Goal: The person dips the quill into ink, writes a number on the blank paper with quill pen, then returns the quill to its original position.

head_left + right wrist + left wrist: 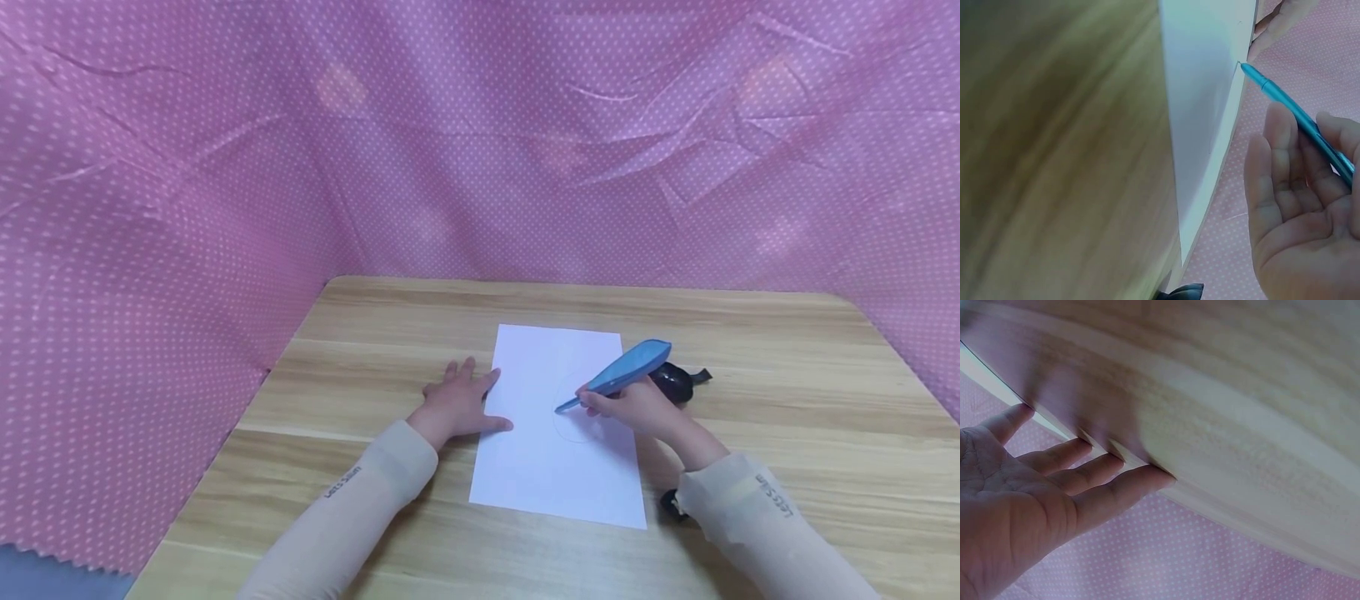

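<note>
A white sheet of paper (525,467) lies on the wooden table, with a faint, rounded pencil-thin outline on it. My right hand (641,408) pinches a blue pen (630,367) with a wide, feather-shaped top; its tip meets the paper at the left side of that outline. In the right wrist view the pen (1291,107) rests between thumb and fingers, the other fingers loosely bent. My left hand (457,404) lies spread at the sheet's left edge, thumb and index finger reaching onto the paper. In the left wrist view the left hand's fingers (1116,494) are extended along the tabletop.
A shiny black rounded object (672,382) with a stem-like end sits just beyond my right hand. Another small black thing (673,505) is partly hidden by the right sleeve. Pink dotted cloth (480,167) hangs behind and beside the wooden table (817,400).
</note>
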The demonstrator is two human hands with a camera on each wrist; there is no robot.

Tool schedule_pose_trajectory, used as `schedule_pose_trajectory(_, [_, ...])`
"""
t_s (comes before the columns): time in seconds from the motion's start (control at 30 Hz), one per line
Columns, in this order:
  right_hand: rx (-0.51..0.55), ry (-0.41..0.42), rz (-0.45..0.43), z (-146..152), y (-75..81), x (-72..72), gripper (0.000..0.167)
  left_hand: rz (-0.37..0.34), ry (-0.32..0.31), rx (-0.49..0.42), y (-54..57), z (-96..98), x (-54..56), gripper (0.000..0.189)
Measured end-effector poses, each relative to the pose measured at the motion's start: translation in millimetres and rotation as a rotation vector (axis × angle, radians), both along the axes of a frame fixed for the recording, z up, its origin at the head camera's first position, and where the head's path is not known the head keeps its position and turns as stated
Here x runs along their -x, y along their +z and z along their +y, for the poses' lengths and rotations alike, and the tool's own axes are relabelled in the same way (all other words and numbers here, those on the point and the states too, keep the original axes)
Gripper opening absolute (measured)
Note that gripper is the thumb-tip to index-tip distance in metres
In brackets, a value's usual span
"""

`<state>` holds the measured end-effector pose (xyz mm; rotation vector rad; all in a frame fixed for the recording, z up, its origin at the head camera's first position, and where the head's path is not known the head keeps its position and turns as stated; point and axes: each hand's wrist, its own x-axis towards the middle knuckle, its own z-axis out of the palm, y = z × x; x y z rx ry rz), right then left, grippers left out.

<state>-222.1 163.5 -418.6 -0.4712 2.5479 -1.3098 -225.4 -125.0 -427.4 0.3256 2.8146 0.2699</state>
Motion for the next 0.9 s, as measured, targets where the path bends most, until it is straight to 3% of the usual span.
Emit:
schedule_pose_trajectory(0.53, [0.011,0.025,0.009,0.5,-1.8,0.6,0.027,-0.006,-0.007,-0.003,1.7,-0.5,-0.5,0.092])
schedule_pose_trajectory(0.9, [0.037,-0.004,0.025,2.9,0.3,0.3,0.028,-0.003,0.009,0.006,-0.1,0.9,0.0,0.093])
